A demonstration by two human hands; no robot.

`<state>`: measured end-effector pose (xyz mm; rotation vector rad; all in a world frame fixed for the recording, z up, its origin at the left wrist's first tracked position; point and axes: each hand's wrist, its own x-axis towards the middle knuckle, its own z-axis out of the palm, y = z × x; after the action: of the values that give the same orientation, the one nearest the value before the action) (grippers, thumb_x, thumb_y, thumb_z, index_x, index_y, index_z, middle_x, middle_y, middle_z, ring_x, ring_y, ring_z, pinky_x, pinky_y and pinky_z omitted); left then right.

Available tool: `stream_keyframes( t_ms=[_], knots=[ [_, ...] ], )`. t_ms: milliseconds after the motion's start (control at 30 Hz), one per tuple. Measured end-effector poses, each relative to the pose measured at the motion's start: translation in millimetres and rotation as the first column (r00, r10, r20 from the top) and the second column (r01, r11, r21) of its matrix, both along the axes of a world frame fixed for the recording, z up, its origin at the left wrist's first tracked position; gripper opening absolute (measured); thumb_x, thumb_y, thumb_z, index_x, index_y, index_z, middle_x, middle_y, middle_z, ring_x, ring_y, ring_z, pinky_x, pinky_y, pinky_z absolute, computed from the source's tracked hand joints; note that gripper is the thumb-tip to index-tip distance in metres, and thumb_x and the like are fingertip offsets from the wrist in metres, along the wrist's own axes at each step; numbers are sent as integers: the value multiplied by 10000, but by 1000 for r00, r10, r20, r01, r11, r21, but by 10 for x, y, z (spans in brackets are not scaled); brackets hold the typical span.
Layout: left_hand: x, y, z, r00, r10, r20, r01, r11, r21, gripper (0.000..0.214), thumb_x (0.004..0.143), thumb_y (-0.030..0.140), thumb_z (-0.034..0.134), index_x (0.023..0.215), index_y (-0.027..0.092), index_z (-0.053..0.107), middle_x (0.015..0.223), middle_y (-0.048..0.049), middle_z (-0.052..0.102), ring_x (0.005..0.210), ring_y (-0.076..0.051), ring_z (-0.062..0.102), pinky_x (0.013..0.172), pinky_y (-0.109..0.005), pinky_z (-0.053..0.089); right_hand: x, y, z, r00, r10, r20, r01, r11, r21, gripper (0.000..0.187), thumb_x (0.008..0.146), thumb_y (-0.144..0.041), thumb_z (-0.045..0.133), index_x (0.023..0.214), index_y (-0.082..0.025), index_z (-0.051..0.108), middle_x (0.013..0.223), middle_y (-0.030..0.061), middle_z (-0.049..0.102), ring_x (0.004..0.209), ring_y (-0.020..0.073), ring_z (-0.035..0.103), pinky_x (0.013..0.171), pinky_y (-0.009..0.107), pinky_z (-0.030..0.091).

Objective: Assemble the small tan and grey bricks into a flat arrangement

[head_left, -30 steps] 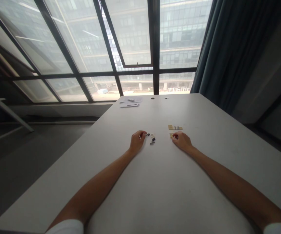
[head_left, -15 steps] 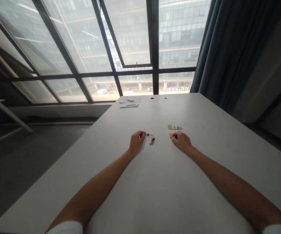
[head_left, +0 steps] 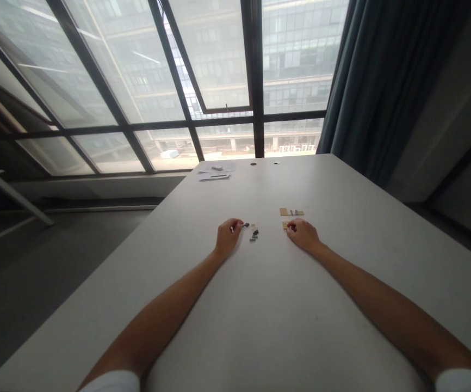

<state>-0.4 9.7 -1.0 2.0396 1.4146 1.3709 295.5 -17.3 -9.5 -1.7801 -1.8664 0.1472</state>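
My left hand rests on the white table with thumb and fingers pinched together. Right at its fingertips is a small dark piece; whether the fingers grip it is too small to tell. Just right of that hand lies a loose group of tiny parts: pale ones, black ones and a grey one. My right hand is closed over a small tan board, hiding most of it. What its fingers pinch cannot be made out. Beyond it lies a second tan board with grey parts on it.
The white table stretches to the windows. At its far left lie papers with a dark pen-like item on them. A dark round spot and a small white item are near the far edge. A dark curtain hangs at right.
The whole view has shifted slightly. Both hands keep nearly the same places and closed poses, and the small parts and boards lie as before.
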Motion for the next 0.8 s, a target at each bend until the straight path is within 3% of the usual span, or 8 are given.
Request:
stream_keyframes(
  t_ms=[800],
  knots=[
    [6,-3,-4,1000,-5,-22,5,1000,-8,271,905,334,516,855,175,729,800,-38,720,678,-154,576,649,-271,420,-3,2,9,1000,-11,-3,11,1000,-7,122,845,-246,657,916,-199,745,922,35,721,816,174,626,683,246,386]
  ],
)
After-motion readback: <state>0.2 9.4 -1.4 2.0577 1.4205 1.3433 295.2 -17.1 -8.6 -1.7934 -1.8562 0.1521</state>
